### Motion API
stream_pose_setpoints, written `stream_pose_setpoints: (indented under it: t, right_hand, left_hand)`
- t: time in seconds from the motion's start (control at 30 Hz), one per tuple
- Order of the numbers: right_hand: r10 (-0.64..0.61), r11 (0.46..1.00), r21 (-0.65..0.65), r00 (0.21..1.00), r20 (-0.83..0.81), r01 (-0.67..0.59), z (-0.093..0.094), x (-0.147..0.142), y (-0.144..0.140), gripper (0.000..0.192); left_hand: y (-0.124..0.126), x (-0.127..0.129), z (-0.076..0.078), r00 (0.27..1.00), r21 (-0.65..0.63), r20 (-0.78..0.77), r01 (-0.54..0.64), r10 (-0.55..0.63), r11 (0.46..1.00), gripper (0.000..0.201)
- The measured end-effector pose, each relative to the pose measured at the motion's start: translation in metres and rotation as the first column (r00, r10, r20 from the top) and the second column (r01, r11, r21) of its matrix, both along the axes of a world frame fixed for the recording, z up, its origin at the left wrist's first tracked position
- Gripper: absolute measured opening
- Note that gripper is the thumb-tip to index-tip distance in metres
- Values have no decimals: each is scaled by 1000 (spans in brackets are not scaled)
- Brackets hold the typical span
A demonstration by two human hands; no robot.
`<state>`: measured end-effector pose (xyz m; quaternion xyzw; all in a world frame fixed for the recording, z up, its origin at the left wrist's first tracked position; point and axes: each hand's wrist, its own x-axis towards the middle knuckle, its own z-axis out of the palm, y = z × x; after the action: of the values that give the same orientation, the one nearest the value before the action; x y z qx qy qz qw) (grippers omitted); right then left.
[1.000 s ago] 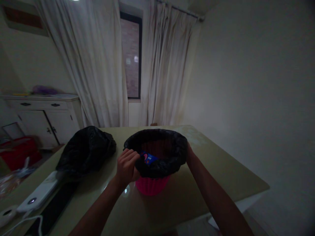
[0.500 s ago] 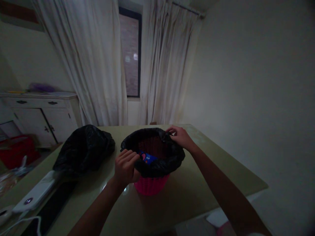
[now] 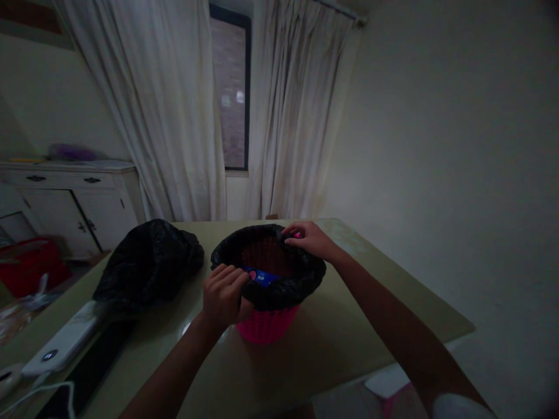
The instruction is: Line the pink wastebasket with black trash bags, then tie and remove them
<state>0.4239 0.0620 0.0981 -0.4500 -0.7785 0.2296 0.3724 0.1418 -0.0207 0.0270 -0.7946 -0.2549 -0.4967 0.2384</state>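
A pink plastic basket point(image 3: 267, 326) stands on the table, with a black trash bag point(image 3: 283, 294) folded over its rim. Inside lies a blue packet point(image 3: 264, 278) with pink marks, its lower part hidden by the bag's edge. My left hand point(image 3: 225, 294) is closed around the bag and rim at the near left side. At the far right of the rim, my right hand point(image 3: 308, 238) pinches the bag's edge between thumb and fingers. A bit of pink shows beside those fingers.
Another crumpled black plastic bag point(image 3: 151, 265) lies on the green tabletop point(image 3: 349, 343) to the left. Before it are a white power strip point(image 3: 61, 340), a black flat strip point(image 3: 89, 366) and a white cable point(image 3: 70, 396). A wall rises on the right.
My right hand has moved a little left along the rim, drawing the bag's edge inward, and pink now shows by its fingers. My left hand keeps its hold.
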Motion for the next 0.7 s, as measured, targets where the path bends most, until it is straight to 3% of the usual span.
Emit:
stream_pose_setpoints:
  t: [0.1,0.2,0.43,0.6,0.7]
  right_hand:
    - [32,994,-104,992,-125,-46,2,5,-6,30]
    - [-21,989,-147,993,-115,4,6,7,-17,31]
    - [-90,995,39,994,59,87,17,14,-42,20]
    - [-104,954,-293,984,-143,58,16,26,-54,37]
    - [-78,928,-371,972,-223,-10,17,18,-64,39]
  left_hand:
    - [2,-5,-1,1000,-7,-10,-24,24,1000,16]
    - [4,-6,-1,999,-2,-24,-48,47,999,17]
    - [-1,-1,0,992,-2,-38,-121,121,993,19]
    - [-3,1,3,992,-5,-40,-118,118,993,16]
    - [-4,6,5,994,-5,-28,-104,104,995,17]
